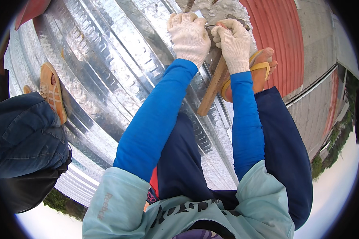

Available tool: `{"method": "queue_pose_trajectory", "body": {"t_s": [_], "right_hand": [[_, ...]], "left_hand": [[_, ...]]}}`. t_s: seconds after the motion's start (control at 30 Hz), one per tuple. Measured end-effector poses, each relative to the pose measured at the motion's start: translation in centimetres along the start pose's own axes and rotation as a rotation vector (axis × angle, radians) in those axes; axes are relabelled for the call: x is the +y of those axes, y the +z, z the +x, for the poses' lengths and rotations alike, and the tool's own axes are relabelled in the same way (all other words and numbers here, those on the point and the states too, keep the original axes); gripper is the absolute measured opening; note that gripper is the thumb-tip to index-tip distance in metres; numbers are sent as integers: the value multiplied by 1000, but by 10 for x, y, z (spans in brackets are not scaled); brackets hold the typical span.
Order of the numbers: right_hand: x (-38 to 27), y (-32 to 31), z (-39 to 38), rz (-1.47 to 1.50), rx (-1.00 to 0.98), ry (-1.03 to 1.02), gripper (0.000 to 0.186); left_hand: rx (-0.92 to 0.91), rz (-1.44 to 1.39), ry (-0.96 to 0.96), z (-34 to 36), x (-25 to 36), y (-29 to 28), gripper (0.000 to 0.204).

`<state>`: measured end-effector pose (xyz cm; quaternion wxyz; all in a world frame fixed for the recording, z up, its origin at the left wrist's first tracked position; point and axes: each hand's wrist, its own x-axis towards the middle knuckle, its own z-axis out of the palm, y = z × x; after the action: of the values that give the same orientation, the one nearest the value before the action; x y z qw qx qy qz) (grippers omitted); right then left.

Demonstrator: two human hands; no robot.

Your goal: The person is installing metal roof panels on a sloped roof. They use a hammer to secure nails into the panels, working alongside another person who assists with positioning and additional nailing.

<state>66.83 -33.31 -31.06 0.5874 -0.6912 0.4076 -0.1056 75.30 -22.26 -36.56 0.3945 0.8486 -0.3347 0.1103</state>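
My left hand [189, 38], in a cream knit glove, is closed near the upper edge of ribbed silver metal sheeting [87, 51]; what it holds is hidden. My right hand [231, 46], gloved alike, is closed with fingertips at a small orange piece [221, 25] and a thin dark shaft, too small to make out. Beneath it a hammer's wooden handle [211, 89] slants down-left; I cannot tell whether my hand grips it. My foot in a yellow flip-flop [261, 63] is beside the handle.
A co-worker's jeans-clad leg [28, 135] and orange shoe [54, 87] are at the left. Red corrugated roofing [275, 28] lies at upper right, pale crusted material [203, 8] at the top, and grey roofs [315, 107] and greenery [333, 147] beyond.
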Motion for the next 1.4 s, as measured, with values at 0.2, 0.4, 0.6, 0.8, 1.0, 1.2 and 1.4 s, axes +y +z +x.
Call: {"method": "queue_pose_trajectory", "body": {"t_s": [0.2,0.4,0.6,0.8,1.0,1.2,1.4], "right_hand": [[-2,1,0,24,31,2,12],[-1,2,-1,26,29,-21,12],[4,0,-1,3,19,-64,11],[11,2,1,6,20,-106,11],[10,2,2,35,20,-64,9],[1,1,-2,50,55,-27,10],[13,3,1,13,30,-113,11]], "left_hand": [[-19,66,5,2,4,-4,23],[-16,42,1,1,2,-3,19],[-11,52,15,2,3,-4,17],[-13,-31,-1,2,5,-3,20],[4,-36,49,2,4,-2,21],[14,-47,-44,1,5,-2,23],[-2,-2,-15,-3,-1,1,17]]}}
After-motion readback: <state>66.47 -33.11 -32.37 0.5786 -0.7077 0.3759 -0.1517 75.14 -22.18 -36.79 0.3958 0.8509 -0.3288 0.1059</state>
